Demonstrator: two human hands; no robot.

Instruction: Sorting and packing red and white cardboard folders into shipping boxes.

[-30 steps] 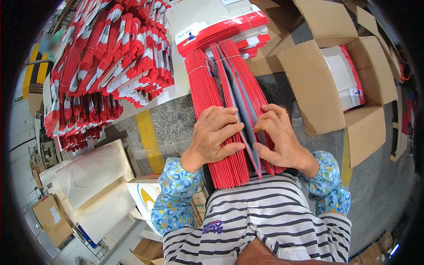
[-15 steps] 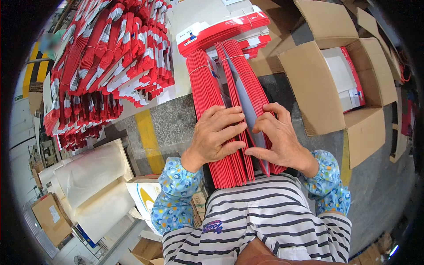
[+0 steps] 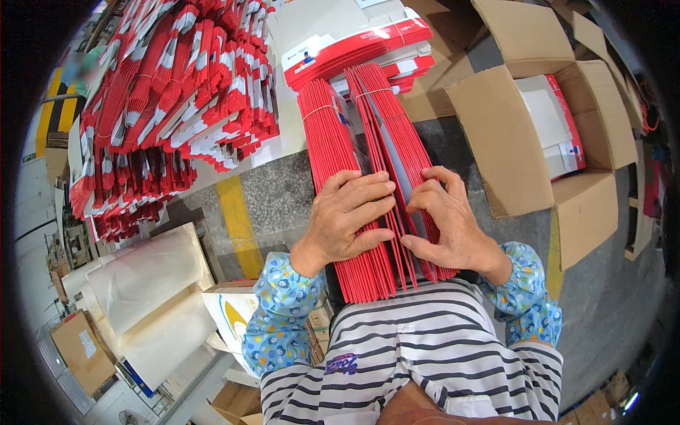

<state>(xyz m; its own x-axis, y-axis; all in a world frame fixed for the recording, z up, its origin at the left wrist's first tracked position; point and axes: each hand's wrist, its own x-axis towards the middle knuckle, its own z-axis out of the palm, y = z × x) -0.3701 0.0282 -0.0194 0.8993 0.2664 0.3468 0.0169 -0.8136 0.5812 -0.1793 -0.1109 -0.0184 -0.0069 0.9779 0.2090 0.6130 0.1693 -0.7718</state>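
Bundles of flattened red cartons (image 3: 327, 142) stand on edge in front of me, fanned apart in the middle. Across the top edges of the left bundle lies my left hand (image 3: 350, 216), its fingers stretched out and its thumb reaching toward the gap. My right hand (image 3: 450, 219) rests on the right-hand bundle (image 3: 397, 120), with fingers bent and spread and the thumb apart from them. Its thumb tip is close to several loose cartons standing in the gap. A thin band (image 3: 374, 91) crosses the far end of the right-hand bundle.
A large pile of flattened red and white cartons (image 3: 177, 85) covers the table at the left. More banded cartons (image 3: 354, 53) lie beyond my hands. An open cardboard box (image 3: 496, 142) holding red and white cartons stands at the right.
The loose cartons in the gap have tipped leftward, away from my right hand. My right thumb has shifted slightly right, and less pale carton face shows.
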